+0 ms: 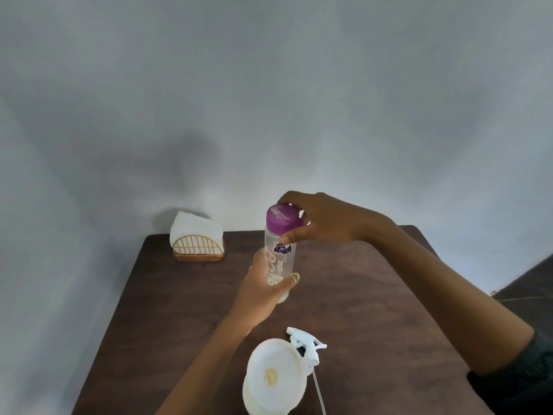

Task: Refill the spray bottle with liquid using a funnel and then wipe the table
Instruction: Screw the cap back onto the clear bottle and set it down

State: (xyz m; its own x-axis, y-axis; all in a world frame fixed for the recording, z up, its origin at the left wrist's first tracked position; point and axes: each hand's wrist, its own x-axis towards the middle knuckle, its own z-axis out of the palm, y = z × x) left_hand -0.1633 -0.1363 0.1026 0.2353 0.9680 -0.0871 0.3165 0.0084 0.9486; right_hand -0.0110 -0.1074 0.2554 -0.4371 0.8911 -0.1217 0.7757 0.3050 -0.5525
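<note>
I hold a clear water bottle (pixel 283 259) upright above the middle of the dark wooden table (pixel 374 295). My left hand (pixel 263 292) wraps its lower body. My right hand (pixel 317 218) grips its purple cap (pixel 281 218) from the right. Near the front edge stands the white spray bottle (pixel 254 399) with a white funnel (pixel 275 372) sitting in its neck. The detached white spray head (pixel 305 344) with its long tube lies on the table just right of the funnel.
A wicker napkin holder (pixel 199 250) with white napkins (pixel 194 226) stands at the table's far left corner against the grey wall. A dark surface (pixel 526 283) shows beyond the table's right edge.
</note>
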